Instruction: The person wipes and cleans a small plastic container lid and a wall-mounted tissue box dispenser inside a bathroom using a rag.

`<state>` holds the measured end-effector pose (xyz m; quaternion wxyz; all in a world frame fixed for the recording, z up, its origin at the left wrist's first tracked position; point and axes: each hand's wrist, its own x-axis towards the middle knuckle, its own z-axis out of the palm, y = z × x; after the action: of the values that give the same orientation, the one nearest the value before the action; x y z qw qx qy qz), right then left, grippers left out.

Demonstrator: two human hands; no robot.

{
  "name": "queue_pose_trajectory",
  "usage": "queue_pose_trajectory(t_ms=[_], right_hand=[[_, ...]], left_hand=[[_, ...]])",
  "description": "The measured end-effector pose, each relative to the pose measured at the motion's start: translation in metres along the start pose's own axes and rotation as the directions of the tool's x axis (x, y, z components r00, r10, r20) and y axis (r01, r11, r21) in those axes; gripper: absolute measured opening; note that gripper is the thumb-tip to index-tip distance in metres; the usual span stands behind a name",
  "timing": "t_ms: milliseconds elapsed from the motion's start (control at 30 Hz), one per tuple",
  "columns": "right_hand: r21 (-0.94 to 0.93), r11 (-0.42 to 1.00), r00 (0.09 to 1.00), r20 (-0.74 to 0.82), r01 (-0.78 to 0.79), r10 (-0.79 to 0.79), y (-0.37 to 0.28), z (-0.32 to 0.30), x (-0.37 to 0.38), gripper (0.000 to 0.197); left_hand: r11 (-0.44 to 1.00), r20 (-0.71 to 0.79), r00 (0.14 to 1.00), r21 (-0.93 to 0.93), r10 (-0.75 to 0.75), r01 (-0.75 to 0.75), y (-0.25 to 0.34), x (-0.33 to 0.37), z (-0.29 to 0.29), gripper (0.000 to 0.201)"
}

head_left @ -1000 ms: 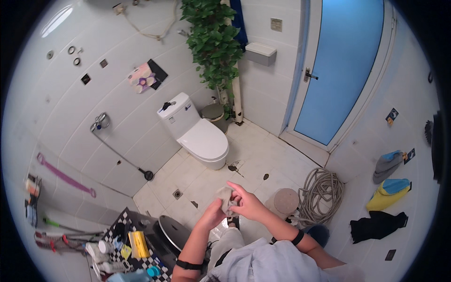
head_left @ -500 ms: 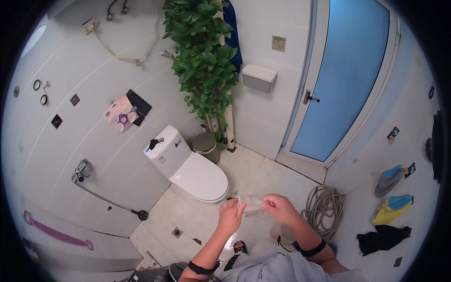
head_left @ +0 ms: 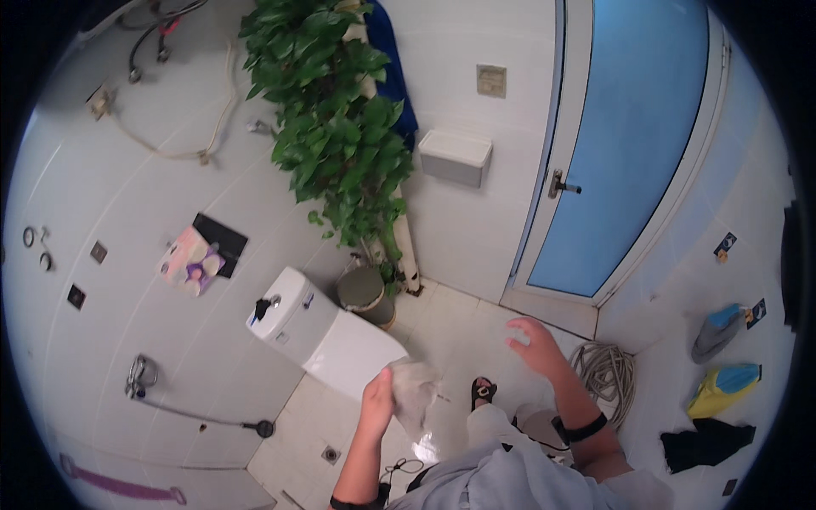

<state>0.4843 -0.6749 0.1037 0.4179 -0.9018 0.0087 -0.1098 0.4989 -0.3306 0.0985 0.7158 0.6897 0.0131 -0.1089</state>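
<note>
My left hand (head_left: 376,403) is closed on a thin, translucent plastic bag or glove (head_left: 415,393); its exact kind is hard to make out. The plastic hangs loosely to the right of the hand, in front of the white toilet (head_left: 353,344), whose lid is down. Well to the right, my right hand (head_left: 535,347) is raised with its fingers apart and curved, holding nothing. Below it the tiled floor and one foot in a dark sandal (head_left: 483,391) show.
A lidded grey-green bin (head_left: 364,293) stands beside the toilet, under a leafy plant (head_left: 340,127). At right lies a coiled hose (head_left: 605,374) below the blue door (head_left: 629,153). Cleaning gloves (head_left: 724,389) hang on the right wall. A shower head (head_left: 264,428) is at left.
My right hand has let go of the plastic and moved up and right. My left hand has moved left and down, and the plastic now hangs unfolded from it. The view has shifted.
</note>
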Motion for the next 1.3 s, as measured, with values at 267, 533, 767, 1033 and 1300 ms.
queue_pose_trajectory(t_ms=[267, 533, 767, 1033, 1300], right_hand=[[-0.348, 0.905, 0.943, -0.302, -0.245, 0.138, 0.226, -0.105, 0.265, 0.053], [-0.575, 0.667, 0.864, -0.45, -0.473, 0.225, 0.372, -0.166, 0.452, 0.067], [-0.684, 0.529, 0.843, -0.252, -0.503, 0.476, 0.388, -0.161, 0.498, 0.054], [-0.732, 0.499, 0.878, -0.301, -0.463, 0.373, 0.368, -0.167, 0.492, 0.054], [-0.743, 0.547, 0.92, -0.271, -0.387, 0.283, 0.366, -0.15, 0.434, 0.059]], left_hand=[[0.978, -0.2, 0.961, 0.046, -0.191, 0.204, -0.019, 0.095, 0.007, 0.056], [0.926, -0.322, 0.892, 0.097, -0.317, 0.364, 0.003, 0.181, 0.05, 0.061], [0.915, -0.409, 0.858, 0.115, -0.311, 0.387, 0.007, 0.209, 0.066, 0.062], [0.933, -0.393, 0.867, 0.061, -0.305, 0.355, 0.026, 0.21, 0.072, 0.061], [0.961, -0.373, 0.895, 0.026, -0.245, 0.274, 0.034, 0.223, 0.075, 0.058]])
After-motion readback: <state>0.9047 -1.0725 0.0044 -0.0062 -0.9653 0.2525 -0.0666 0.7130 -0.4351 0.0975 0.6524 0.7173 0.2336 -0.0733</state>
